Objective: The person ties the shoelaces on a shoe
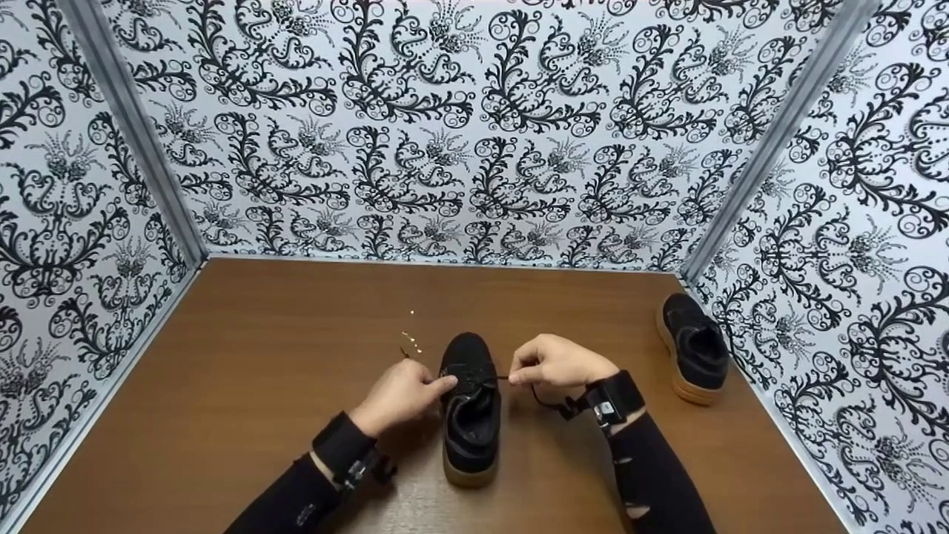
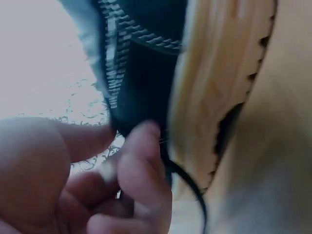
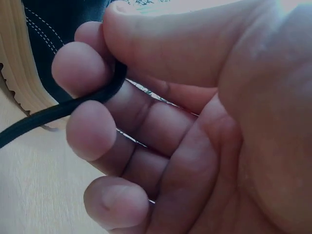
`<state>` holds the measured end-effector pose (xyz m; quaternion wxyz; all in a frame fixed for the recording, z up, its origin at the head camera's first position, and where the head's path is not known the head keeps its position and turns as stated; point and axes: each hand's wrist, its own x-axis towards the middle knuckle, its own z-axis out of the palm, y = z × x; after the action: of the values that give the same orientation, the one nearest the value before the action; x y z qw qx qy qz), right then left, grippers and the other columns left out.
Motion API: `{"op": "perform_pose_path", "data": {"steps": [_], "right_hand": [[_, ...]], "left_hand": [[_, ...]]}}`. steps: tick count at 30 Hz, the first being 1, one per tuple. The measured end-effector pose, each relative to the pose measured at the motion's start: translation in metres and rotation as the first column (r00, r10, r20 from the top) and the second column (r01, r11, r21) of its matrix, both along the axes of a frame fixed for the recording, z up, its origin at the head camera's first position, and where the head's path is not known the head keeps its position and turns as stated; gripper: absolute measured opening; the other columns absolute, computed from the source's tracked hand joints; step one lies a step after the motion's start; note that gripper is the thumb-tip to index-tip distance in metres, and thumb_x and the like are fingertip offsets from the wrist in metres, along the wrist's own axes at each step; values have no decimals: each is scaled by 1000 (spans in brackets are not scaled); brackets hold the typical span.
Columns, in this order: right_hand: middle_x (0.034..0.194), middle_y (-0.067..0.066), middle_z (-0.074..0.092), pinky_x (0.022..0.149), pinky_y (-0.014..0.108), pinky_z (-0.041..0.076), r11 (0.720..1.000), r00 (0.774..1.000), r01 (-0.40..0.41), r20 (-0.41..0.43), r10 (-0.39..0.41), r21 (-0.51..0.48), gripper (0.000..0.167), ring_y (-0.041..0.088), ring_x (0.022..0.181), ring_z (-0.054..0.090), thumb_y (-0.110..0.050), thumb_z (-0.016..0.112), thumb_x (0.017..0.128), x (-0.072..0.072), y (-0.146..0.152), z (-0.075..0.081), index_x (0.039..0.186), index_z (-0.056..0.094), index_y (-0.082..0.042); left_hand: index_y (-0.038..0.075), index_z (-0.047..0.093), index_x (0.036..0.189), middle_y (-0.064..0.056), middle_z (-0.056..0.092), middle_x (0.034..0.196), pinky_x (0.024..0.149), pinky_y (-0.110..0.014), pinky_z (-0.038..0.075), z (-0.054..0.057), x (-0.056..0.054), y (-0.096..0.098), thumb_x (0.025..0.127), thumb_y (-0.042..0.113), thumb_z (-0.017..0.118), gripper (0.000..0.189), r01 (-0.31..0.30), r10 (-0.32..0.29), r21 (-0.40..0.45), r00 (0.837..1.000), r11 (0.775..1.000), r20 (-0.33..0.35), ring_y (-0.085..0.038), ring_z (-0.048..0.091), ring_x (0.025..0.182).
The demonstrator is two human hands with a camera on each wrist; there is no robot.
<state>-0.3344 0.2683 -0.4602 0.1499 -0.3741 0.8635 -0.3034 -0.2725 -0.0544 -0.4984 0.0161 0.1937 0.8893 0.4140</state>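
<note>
A black sneaker (image 1: 471, 437) with a tan gum sole stands on the brown table (image 1: 296, 319), toe pointing away, between both hands. My right hand (image 1: 560, 361) pinches a black shoelace (image 3: 53, 113) between thumb and fingers, drawn out to the right of the shoe. That lace passes between the fingers and its loose end hangs down. On the other side my left hand (image 1: 404, 393) has its thumb over the lacing, fingers curled at the shoe's upper. In the left wrist view another black lace (image 2: 192, 187) trails out from under those fingers, which pinch it close to the shoe.
A second black sneaker (image 1: 693, 348) with a gum sole stands at the right, beside the patterned right wall (image 1: 852, 297). Small bright specks (image 1: 412, 341) show on the table left of the near shoe's toe. A patterned back wall (image 1: 460, 148) closes off the far edge.
</note>
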Motion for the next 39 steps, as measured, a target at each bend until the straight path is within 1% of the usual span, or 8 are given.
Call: {"op": "perform_pose_path", "data": {"steps": [4,13,22,26,27,33,34,39], "right_hand": [[89,-12,76,73,26,50,1000,1000,11,16,-11,14,23,6,78,63,-28,79,105,1,-1,-1,98,86,-7],[88,-14,75,76,28,53,999,1000,16,11,-17,34,23,8,80,65,-31,80,104,1,-2,-1,98,85,-10],[93,-16,77,79,30,55,999,1000,13,0,-13,52,12,8,84,67,-29,81,103,2,-1,3,99,87,-19],[96,-17,77,83,31,55,997,1000,16,-12,-15,71,10,7,87,68,-31,80,104,2,-1,4,101,87,-23],[96,-17,77,83,31,55,997,1000,15,-14,-14,74,10,6,88,68,-30,80,104,2,-1,4,101,87,-23],[95,-18,77,84,32,57,997,1000,13,-27,-11,82,11,6,87,69,-28,80,104,2,-2,3,101,86,-20],[95,-17,77,84,32,57,997,1000,13,-25,-11,82,11,6,87,69,-27,80,104,2,-3,4,101,87,-19],[92,-17,77,84,33,57,995,999,38,21,-40,88,5,7,86,68,-22,82,102,2,-1,5,100,86,-19]], "left_hand": [[9,66,55,11,54,47,47,-24,37,-4,-1,-1,104,41,79,60,-55,54,37,998,998,37,-4,50,43],[0,84,82,-4,72,62,50,-23,50,-1,-5,-6,97,16,83,22,-50,6,233,982,971,187,-10,63,50],[7,79,80,8,63,70,63,-28,46,-2,-5,4,83,6,73,7,-136,146,133,987,982,-71,-9,52,62],[-2,84,103,2,71,81,70,-32,51,-6,-7,5,84,6,69,25,-140,153,157,985,978,-77,-12,56,69],[-1,85,105,1,72,83,70,-31,50,-18,-13,2,87,8,68,26,-113,130,177,987,978,-92,-12,56,69],[-1,85,111,1,71,81,63,-29,49,-21,-14,4,93,7,64,29,-78,80,192,997,978,1,-10,56,62],[-2,84,111,-1,70,81,63,-31,50,-10,-7,8,93,3,62,29,-102,98,164,995,981,31,-11,57,60],[1,82,104,-10,77,93,74,-47,60,-9,0,17,99,0,59,23,-123,124,20,991,992,-56,-25,71,79]]}}
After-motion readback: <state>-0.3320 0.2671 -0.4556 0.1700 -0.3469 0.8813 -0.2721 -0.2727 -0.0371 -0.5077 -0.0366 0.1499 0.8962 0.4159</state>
